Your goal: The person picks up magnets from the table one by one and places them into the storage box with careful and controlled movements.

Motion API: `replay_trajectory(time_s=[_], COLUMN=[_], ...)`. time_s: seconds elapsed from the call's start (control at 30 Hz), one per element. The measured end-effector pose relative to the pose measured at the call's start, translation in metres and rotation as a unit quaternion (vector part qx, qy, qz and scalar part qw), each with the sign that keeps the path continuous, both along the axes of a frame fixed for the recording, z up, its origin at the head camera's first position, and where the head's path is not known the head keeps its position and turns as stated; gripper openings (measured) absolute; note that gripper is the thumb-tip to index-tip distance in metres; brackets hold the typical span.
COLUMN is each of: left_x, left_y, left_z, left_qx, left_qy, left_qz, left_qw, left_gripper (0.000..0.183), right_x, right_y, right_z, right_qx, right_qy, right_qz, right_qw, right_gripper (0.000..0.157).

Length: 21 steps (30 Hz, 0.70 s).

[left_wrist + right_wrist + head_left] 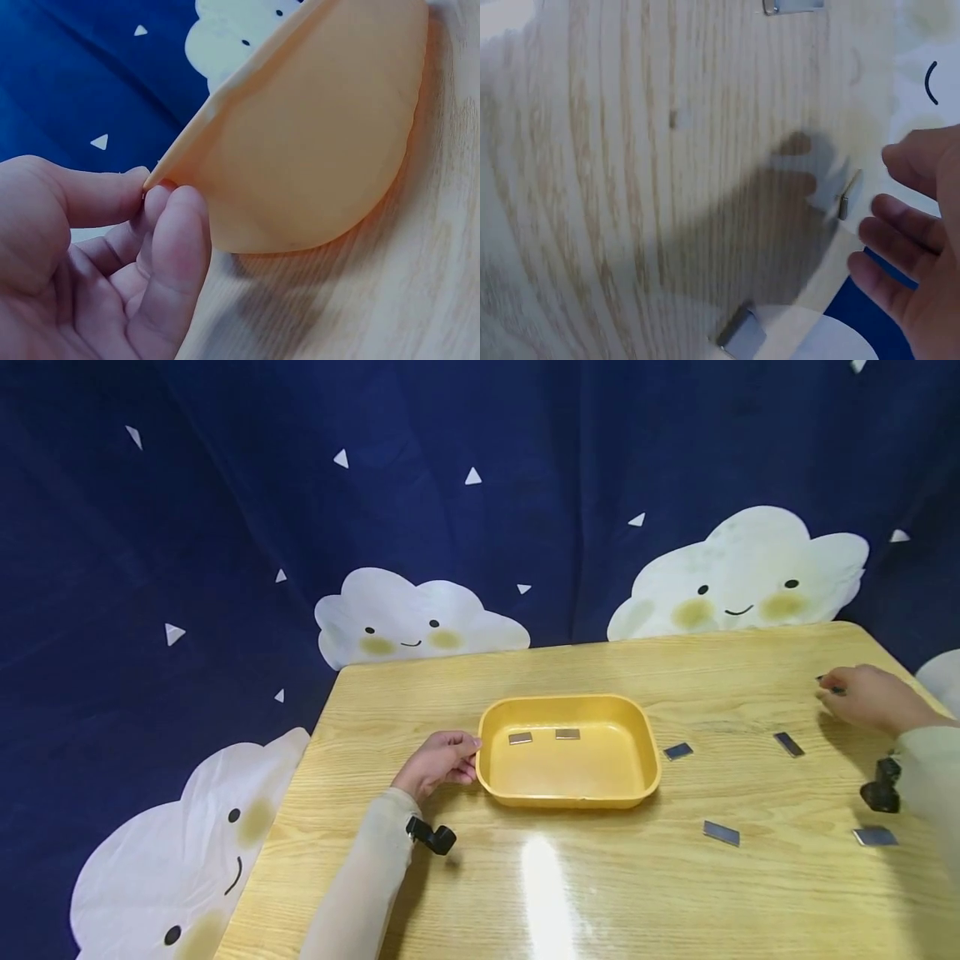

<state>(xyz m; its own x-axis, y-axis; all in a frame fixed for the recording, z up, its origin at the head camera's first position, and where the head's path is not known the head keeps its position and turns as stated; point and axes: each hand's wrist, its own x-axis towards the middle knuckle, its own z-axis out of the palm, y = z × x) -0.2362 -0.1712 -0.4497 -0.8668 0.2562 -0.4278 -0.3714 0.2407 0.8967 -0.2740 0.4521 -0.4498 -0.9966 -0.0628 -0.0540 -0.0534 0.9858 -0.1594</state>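
Observation:
A yellow plastic basin (525, 781) stands on the wooden table in the middle of the head view. Two small flat metallic rectangles lie inside it, one at left (520, 738) and one nearer the middle (567, 734). My left hand (438, 762) pinches the basin's left rim (166, 161) between thumb and fingers. At the table's far right, my right hand (870, 695) hovers with loosely bent fingers over a small dark rectangle (838, 691). The right wrist view shows that thin piece (846, 198) just beyond the fingertips, with nothing between them.
More flat rectangles are scattered right of the basin: one beside it (678, 751), one (789, 744) near my right hand, and two closer to me, a left one (722, 833) and a right one (875, 836). A dark blue curtain (420, 510) with clouds hangs behind the table.

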Motion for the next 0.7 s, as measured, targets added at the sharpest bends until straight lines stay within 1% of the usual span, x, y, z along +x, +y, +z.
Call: replay_trajectory(time_s=[0.1, 0.17, 0.27, 0.33, 0.47, 0.57, 0.7], left_x=[0.000, -0.001, -0.001, -0.001, 0.000, 0.000, 0.000], left_y=[0.001, 0.001, 0.001, 0.001, 0.000, 0.000, 0.000], left_z=[0.001, 0.002, 0.004, 0.004, 0.002, 0.001, 0.000], left_qx=[0.003, 0.004, 0.006, 0.006, 0.004, 0.001, 0.002], left_qy=[-0.005, -0.004, 0.000, -0.001, -0.006, -0.002, -0.003], left_qz=[0.003, 0.004, 0.003, 0.001, 0.007, 0.014, 0.014], left_qw=[1.0000, 1.0000, 1.0000, 1.0000, 1.0000, 0.9999, 0.9999], left_gripper=[0.022, 0.021, 0.020, 0.021, 0.021, 0.020, 0.020], right_x=[0.001, 0.002, 0.002, 0.002, -0.004, -0.008, -0.010], right_y=[-0.002, -0.002, 0.000, -0.001, -0.005, -0.009, -0.009], right_z=[-0.004, -0.007, -0.010, -0.012, -0.015, -0.016, -0.014], right_qx=[-0.007, -0.014, -0.007, -0.005, -0.003, 0.003, 0.011], right_qy=[0.019, 0.020, 0.015, -0.001, -0.020, -0.036, -0.081], right_qz=[-0.043, -0.074, -0.096, -0.104, -0.087, -0.070, -0.063], right_qw=[0.999, 0.997, 0.995, 0.995, 0.996, 0.997, 0.995], right_gripper=[0.043, 0.047, 0.051, 0.054, 0.059, 0.059, 0.060])
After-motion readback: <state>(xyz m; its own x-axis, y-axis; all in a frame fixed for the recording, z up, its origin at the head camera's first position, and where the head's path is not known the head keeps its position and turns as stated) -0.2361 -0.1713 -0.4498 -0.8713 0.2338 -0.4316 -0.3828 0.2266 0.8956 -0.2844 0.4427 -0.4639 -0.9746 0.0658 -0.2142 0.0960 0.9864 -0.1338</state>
